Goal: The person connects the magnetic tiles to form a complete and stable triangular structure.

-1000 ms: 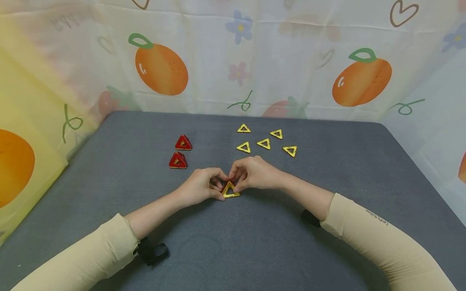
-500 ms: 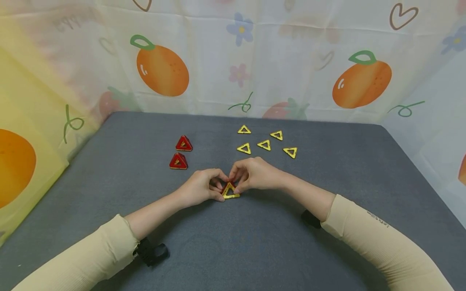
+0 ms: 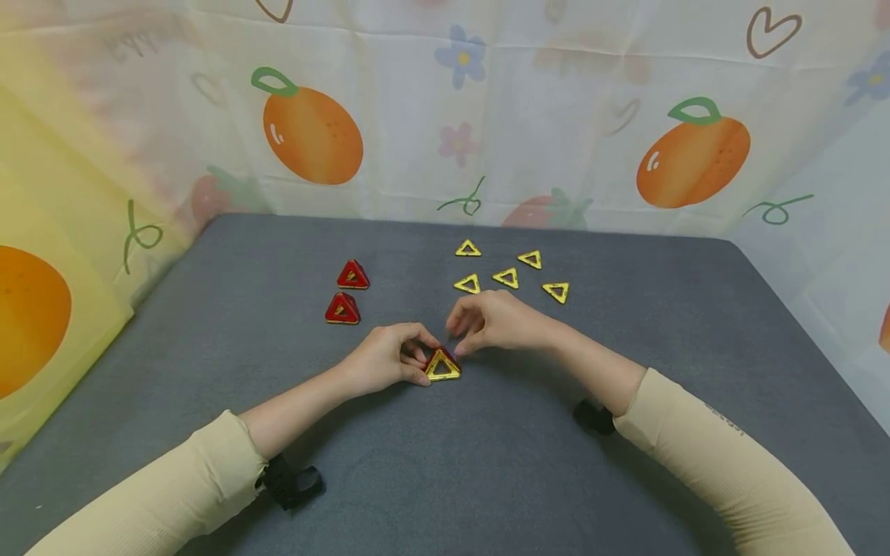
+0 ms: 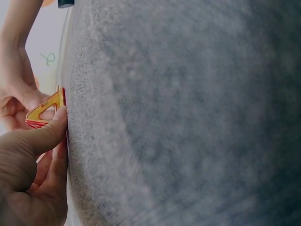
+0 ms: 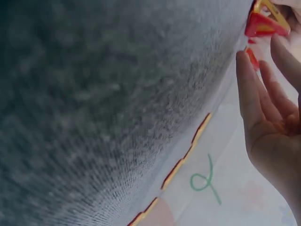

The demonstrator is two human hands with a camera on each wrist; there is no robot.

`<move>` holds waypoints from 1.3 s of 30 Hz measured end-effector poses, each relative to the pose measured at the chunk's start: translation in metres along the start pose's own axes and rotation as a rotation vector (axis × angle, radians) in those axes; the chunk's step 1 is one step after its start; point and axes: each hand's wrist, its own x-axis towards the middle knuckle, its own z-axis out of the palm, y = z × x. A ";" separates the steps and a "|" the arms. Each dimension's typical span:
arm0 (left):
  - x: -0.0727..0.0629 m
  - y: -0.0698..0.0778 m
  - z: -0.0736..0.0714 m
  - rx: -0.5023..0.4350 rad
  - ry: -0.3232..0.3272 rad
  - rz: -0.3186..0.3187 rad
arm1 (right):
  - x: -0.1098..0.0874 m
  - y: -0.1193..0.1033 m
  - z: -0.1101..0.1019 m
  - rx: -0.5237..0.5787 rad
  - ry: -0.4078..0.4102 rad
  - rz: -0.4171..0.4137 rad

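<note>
Left hand (image 3: pixel 375 359) in a pinch on 1 red-yellow pyramid (image 3: pixel 443 356), right hand (image 3: pixel 499 322) just beside, fingers (image 5: pixel 248 89) apart

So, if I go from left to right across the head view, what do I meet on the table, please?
Two red blocks → left hand → the red-and-yellow triangular piece it holds → right hand → the rightmost yellow triangle.

Behind the dark grey tabletop (image 3: pixel 667 316), its far corners rounded, hangs a pale cloth (image 3: pixel 542 123), faintly creased and printed with plump oranges (image 3: pixel 313 137), faded strawberries (image 3: pixel 537 214) and small blue and pink flowers (image 3: pixel 461 58), continuing along both sides (the left one tinted yellow).
</note>
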 end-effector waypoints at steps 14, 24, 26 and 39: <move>-0.001 0.000 -0.001 -0.061 -0.021 -0.033 | 0.022 0.021 -0.041 -0.029 0.222 0.162; -0.001 -0.001 -0.002 -0.074 -0.025 -0.041 | 0.036 0.034 -0.047 0.023 0.203 0.265; 0.000 -0.001 -0.001 -0.079 -0.024 -0.046 | 0.037 0.034 -0.046 0.003 0.197 0.269; 0.001 -0.001 -0.001 -0.061 -0.020 -0.052 | 0.042 0.035 -0.036 -0.087 0.174 0.281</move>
